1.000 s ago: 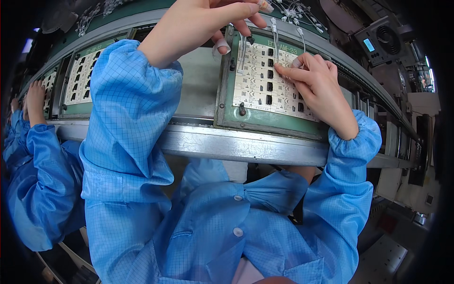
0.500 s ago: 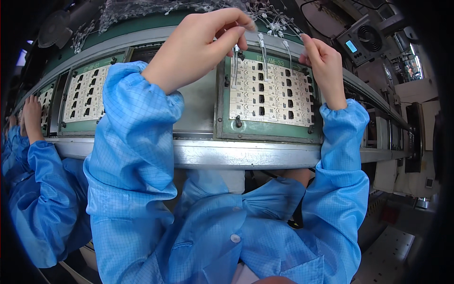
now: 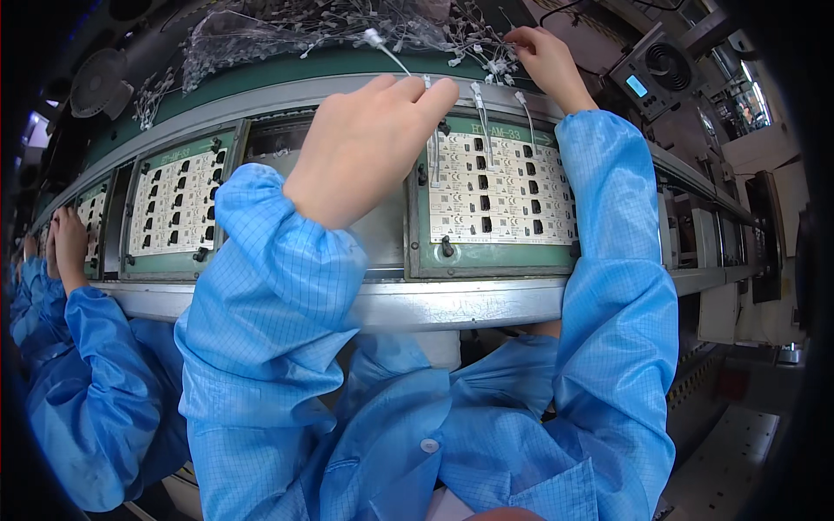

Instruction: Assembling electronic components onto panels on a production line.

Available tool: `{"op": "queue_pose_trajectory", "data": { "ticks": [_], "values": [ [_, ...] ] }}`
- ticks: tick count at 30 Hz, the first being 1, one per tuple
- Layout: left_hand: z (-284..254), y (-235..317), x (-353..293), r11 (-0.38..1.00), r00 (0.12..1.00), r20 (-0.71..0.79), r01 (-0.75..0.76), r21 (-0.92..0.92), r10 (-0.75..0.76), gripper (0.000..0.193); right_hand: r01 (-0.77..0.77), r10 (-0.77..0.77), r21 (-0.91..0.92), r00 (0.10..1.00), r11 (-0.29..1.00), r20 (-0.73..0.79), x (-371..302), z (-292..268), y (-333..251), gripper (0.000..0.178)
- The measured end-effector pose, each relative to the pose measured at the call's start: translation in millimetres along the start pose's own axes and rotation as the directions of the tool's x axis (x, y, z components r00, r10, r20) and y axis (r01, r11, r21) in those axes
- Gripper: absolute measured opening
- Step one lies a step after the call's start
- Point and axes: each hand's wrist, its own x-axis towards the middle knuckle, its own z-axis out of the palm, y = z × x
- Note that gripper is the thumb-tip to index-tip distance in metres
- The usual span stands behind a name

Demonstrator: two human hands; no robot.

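Observation:
My left hand (image 3: 369, 143) is closed in a pinch over the left side of a green-framed board panel (image 3: 426, 258). A thin white cable (image 3: 398, 62) with a white plug (image 3: 373, 37) rises from its fingers. My right hand (image 3: 550, 68) reaches to the pile of white connector cables (image 3: 495, 62) behind the panel, fingers bent in at its edge; what they grip cannot be made out. Two more cables, a middle one (image 3: 479, 97) and a right one (image 3: 521, 101), stand over the panel's upper part. The panel's white boards (image 3: 508, 204) carry black components.
A metal rail (image 3: 452, 304) runs along the near side. A second panel (image 3: 165, 263) lies to the left, where a co-worker's hand (image 3: 71, 243) works. Plastic bags of cables (image 3: 252, 39) lie at the back. A device with a lit display (image 3: 638, 85) stands right; a fan (image 3: 100, 87) left.
My right hand has moved up and left from beside the panel to the cable pile. My left hand has lowered slightly, and a cable with a plug now shows above its fingers.

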Motion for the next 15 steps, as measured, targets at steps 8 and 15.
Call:
{"op": "queue_pose_trajectory", "data": {
  "ticks": [8,15],
  "values": [
    [0.3,-0.1,1.0,0.999,0.998,-0.068,-0.012,-0.036,0.009,0.019,0.145,-0.180,0.158,0.955,0.977,0.236,12.4,-9.5,-44.0,0.043],
    [7.1,3.4,1.6,0.987,0.997,-0.074,-0.028,-0.156,0.017,0.016,-0.260,0.315,0.784,0.945,0.564,0.087,40.1,-34.1,-26.0,0.022]
  ]
}}
